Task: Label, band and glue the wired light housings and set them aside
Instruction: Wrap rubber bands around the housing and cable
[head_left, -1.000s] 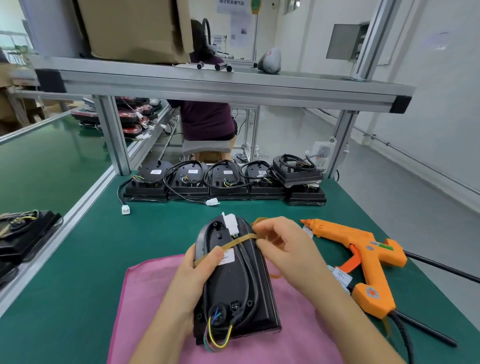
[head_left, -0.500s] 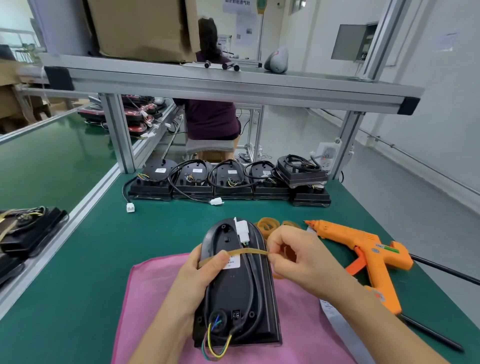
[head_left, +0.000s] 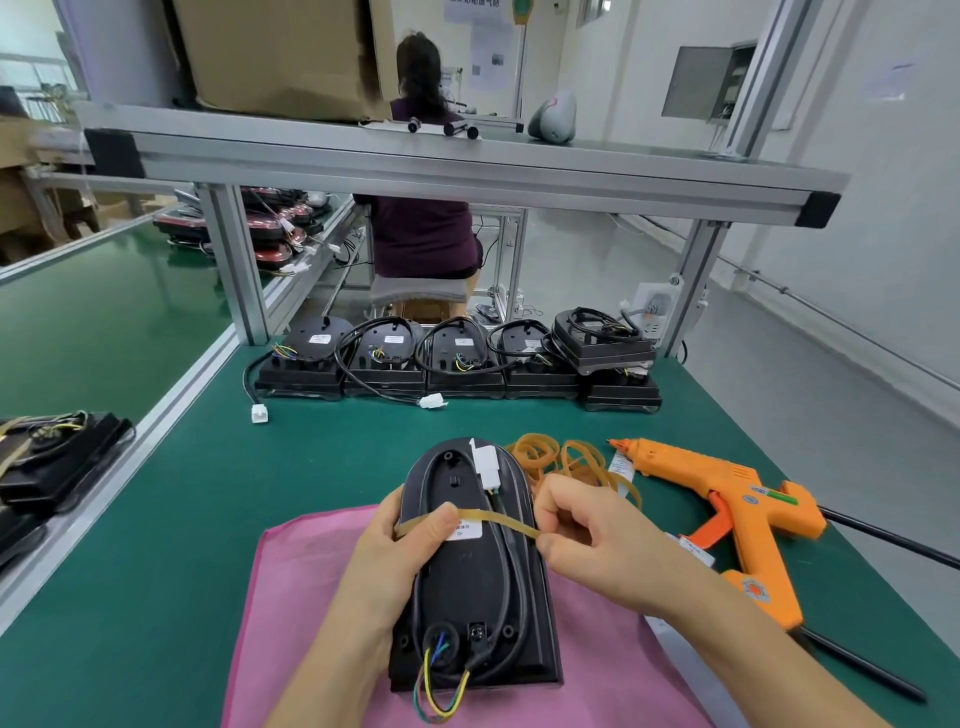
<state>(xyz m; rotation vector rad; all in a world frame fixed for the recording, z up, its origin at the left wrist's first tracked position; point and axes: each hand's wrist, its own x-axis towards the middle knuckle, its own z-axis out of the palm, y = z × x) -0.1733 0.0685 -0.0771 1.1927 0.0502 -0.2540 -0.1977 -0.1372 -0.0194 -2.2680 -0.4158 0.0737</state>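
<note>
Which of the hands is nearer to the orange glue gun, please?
Right. The right hand pinches the band just left of the glue gun; the left hand holds the housing, farther off.

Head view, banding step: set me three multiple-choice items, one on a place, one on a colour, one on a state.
1. Where does the orange glue gun lie?
A) on the floor
B) on the green table, right of the light housing
C) on the upper shelf

2. What colour is the cloth under the housing?
A) pink
B) blue
C) white

3. How is the rubber band?
A) snapped
B) slack on the table
C) stretched across the housing

1 B: it rests on the table beside the housing.
2 A: pink fabric shows round the housing.
3 C: the left hand presses one end down, the right hand pinches the other.
</note>
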